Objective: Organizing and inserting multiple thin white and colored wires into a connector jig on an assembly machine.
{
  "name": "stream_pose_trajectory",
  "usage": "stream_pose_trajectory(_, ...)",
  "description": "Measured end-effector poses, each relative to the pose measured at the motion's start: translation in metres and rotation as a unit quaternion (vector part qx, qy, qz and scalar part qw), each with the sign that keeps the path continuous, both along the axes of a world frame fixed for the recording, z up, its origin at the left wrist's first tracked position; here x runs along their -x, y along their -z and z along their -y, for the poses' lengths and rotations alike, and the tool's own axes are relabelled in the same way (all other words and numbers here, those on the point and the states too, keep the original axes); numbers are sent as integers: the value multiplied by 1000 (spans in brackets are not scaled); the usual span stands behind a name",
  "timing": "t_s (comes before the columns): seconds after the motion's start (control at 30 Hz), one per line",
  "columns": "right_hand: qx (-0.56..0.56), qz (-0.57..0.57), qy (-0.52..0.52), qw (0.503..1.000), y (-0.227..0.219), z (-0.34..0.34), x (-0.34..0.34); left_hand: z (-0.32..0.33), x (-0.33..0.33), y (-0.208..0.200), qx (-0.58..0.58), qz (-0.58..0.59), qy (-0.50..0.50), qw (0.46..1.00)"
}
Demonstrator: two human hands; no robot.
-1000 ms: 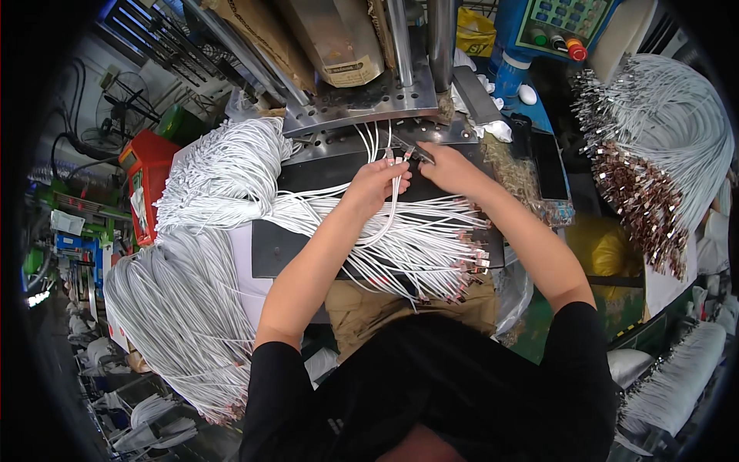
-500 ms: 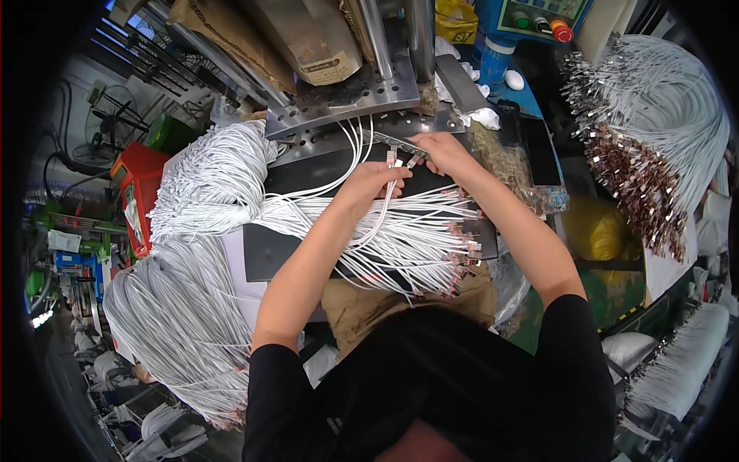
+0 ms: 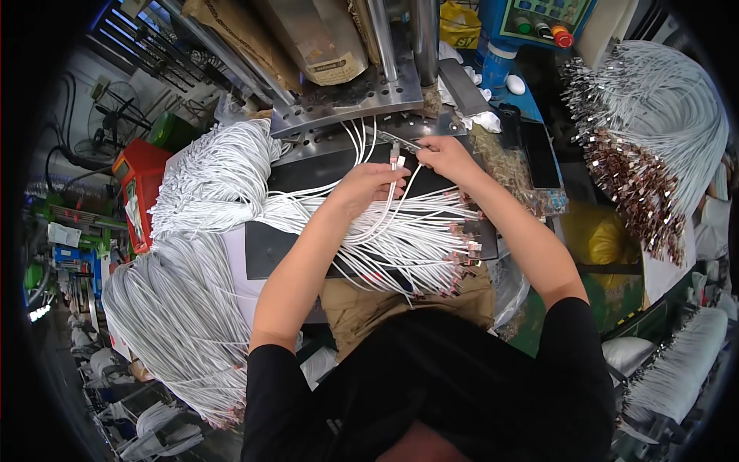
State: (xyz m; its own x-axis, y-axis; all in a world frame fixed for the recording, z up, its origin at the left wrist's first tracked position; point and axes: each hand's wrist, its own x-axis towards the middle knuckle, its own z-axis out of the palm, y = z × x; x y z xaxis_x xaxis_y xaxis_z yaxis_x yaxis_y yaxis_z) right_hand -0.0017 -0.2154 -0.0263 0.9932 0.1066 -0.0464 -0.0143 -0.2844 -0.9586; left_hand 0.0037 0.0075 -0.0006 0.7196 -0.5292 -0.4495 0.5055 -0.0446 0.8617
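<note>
In the middle, below the press, my left hand (image 3: 371, 186) is closed on white cables (image 3: 383, 214) whose connector ends stick up past the fingertips. My right hand (image 3: 446, 159) pinches the end of another white cable (image 3: 410, 183) at a metal mould bar (image 3: 398, 143). The fingers hide that cable's tip. The bar lies at the front of the press bed, and several white cables (image 3: 358, 138) run up to its left part. Under both forearms a large fan of white cables (image 3: 416, 250) with small reddish connector ends spreads over a black board (image 3: 269, 250).
The press (image 3: 346, 108) stands just beyond my hands. Cable bundles (image 3: 208, 181) pile up at left, with a grey heap (image 3: 173, 323) nearer. A blue control box (image 3: 539, 27) with buttons is back right. A large cable coil (image 3: 654, 100) sits at far right.
My right hand has shifted slightly right along the mould bar, and a cable now curves down from its fingers. My left hand has barely moved and keeps its hold on the cables.
</note>
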Motion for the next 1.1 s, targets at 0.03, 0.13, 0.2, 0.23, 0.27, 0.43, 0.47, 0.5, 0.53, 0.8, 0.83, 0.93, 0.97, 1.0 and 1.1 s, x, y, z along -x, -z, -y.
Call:
stream_pose_trajectory(0.03,4,-25,-4,1000,-3,3,0,-1,0,-1,-15,-8,10,1000)
stream_pose_trajectory(0.13,1,-41,-23,999,-1,3,0,-1,-6,3,-63,12,43,997)
stream_pose_trajectory(0.2,-12,-24,-51,998,3,1,1,-1,-8,6,-86,21,60,994)
stream_pose_trajectory(0.23,-11,-24,-51,998,3,0,2,0,-8,5,-75,14,55,996)
stream_pose_trajectory(0.27,15,-11,-51,999,3,-1,4,2,-7,3,-65,6,50,997)
stream_pose_trajectory(0.43,8,-9,-69,998,-9,1,8,14,6,-6,-41,0,-65,997)
stream_pose_trajectory(0.47,-22,-21,-78,996,-12,3,8,9,3,-4,-41,0,-65,997)
stream_pose_trajectory(0.5,-23,-21,-79,996,-12,7,7,0,-3,1,-35,5,-64,997)
stream_pose_trajectory(0.53,-7,-34,-44,998,-12,14,5,-9,-10,6,-28,10,-63,998)
stream_pose_trajectory(0.8,-37,-63,-52,996,-12,20,8,-3,-8,4,-97,69,0,993)
stream_pose_trajectory(0.83,-24,-53,-60,996,-10,19,9,0,-7,3,-101,71,5,992)
stream_pose_trajectory(0.93,-15,-40,-58,997,-9,19,9,3,0,-1,-106,91,3,990)
stream_pose_trajectory(0.97,-18,-36,-48,998,-10,20,8,3,2,-1,-109,101,2,989)
stream_pose_trajectory(1.0,-21,-32,-38,999,-10,20,8,3,2,1,-109,100,2,989)
stream_pose_trajectory(1.1,-51,-45,-39,997,-12,19,9,3,3,5,-73,89,-10,993)
